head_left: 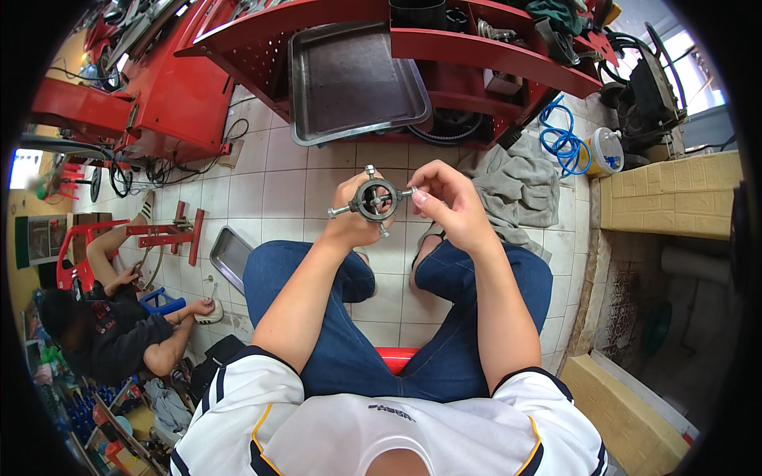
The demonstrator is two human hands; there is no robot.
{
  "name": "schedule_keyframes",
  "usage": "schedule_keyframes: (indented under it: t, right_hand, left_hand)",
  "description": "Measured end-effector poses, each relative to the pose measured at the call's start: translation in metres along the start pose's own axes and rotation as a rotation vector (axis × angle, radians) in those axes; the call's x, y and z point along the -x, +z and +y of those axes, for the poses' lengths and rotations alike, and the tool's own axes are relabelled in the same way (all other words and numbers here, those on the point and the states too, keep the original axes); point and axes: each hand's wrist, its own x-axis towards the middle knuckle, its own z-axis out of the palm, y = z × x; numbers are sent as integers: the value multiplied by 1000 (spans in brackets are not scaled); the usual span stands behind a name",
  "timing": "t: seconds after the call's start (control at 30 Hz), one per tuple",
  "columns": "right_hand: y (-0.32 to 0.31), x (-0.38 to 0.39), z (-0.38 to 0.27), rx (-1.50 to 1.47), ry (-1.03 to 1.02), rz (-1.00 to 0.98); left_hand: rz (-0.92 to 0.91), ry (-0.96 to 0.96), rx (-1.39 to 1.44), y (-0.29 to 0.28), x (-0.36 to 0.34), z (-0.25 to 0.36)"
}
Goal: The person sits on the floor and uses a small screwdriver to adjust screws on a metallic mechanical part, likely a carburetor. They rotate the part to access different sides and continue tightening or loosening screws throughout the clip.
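A dark metal ring with several bolts sticking outward [360,202] is held up in front of my knees. My left hand [343,224] wraps round it from behind and below, so most of its fingers are hidden. With thumb and forefinger, my right hand [456,210] pinches the head of the bolt [406,193] on the ring's right side. Another bolt [341,211] points out to the left, and others stick up and down. Small metal parts show inside the ring's opening.
A large metal tray [357,79] juts from the red tool cart [476,49] ahead. Grey cloth [516,186] lies on the tiles at right, near a coiled blue hose [562,143]. A smaller tray [232,255] and another seated person [119,329] are at left.
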Motion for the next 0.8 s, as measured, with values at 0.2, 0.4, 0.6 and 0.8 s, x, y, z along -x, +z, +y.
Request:
schedule_keyframes:
  t: [0.2,0.4,0.6,0.8]
  right_hand:
    - [3,1,3,-36,141,-2]
    - [10,1,-10,23,-11,49]
    - [1,0,2,-44,130,-11]
    - [7,0,-9,2,0,32]
  left_hand:
    - [16,-3,-2,0,1,-2]
    - [-2,4,-12,0,-1,2]
    - [-12,-25,-13,0,0,1]
    - [-28,9,-38,-2,-3,5]
